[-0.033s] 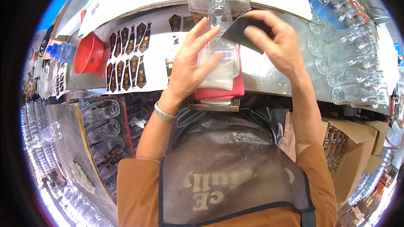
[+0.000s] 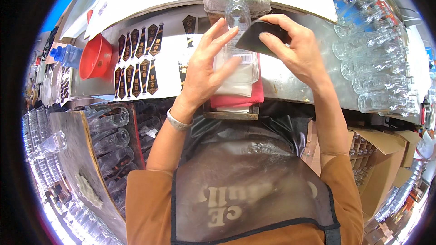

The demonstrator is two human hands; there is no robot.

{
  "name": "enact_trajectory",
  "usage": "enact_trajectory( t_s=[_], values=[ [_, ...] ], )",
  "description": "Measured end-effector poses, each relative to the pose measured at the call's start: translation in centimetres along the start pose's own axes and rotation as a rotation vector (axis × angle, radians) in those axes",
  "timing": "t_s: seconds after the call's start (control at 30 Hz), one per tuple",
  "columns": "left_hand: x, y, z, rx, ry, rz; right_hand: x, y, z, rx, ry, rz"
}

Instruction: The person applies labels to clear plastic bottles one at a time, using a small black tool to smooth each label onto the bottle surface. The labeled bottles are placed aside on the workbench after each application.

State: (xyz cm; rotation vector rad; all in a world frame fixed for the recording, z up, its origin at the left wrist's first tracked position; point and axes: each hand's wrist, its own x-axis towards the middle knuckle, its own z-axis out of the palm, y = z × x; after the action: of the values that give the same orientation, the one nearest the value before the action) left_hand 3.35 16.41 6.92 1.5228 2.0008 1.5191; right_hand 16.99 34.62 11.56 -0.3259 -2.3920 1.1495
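A clear glass bottle (image 2: 249,70) lies with its neck pointing away from me, a printed label showing through or on its body. Under the neck is a folded grey cloth (image 2: 261,1), and under the body are white and pink cloths (image 2: 236,100) on a small wooden stand. My left hand (image 2: 206,70) is open along the bottle's left side, its fingers stretched and its thumb blurred over the glass. Between thumb and fingers, my right hand (image 2: 297,47) grips a black flat scraper (image 2: 259,36). The scraper's tip hangs over the bottle's right side; whether it touches is unclear.
To the left lies a white sheet of black labels (image 2: 153,75), with a red bowl (image 2: 96,59) and a blue-capped bottle (image 2: 70,55) beyond. Several clear bottles (image 2: 370,70) lie along the right. Below left stands a bin of bottles (image 2: 111,143); below right, a cardboard box (image 2: 381,168).
The scraper has shifted slightly left and tilted in my right hand, and the right fingers have moved a little with it. My left hand and the bottle are practically still.
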Motion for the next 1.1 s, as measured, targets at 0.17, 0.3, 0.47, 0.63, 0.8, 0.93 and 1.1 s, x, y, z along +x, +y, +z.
enact_trajectory(
  t_s=[0.17,0.3,0.47,0.63,0.8,0.93,1.1],
  values=[
    [-1.5,-0.3,-0.4,-0.108,-0.028,-0.085,-0.1,0.5,0.7,-0.209,0.280,-0.385],
    [-4.5,-1.0,-0.4,0.005,-0.064,-0.033,-4.4,-4.6,2.4,-0.143,-0.240,-0.518],
    [-4.1,0.7,1.3,0.074,0.071,-0.040,3.9,-1.9,1.1,-0.403,0.055,-0.334],
    [-4.7,0.6,1.8,0.034,0.165,-0.079,4.5,-5.6,1.8,-0.499,-0.401,-0.406],
    [-4.4,0.8,1.9,-0.028,0.145,-0.076,5.7,-2.8,0.9,-0.490,0.137,-0.492],
    [-4.9,0.1,1.1,-0.093,0.058,-0.083,0.2,-4.8,2.4,-0.140,-0.344,-0.479],
    [-4.6,0.6,1.0,-0.050,0.063,-0.082,4.9,-0.6,0.3,-0.313,0.138,-0.429]
  ],
)
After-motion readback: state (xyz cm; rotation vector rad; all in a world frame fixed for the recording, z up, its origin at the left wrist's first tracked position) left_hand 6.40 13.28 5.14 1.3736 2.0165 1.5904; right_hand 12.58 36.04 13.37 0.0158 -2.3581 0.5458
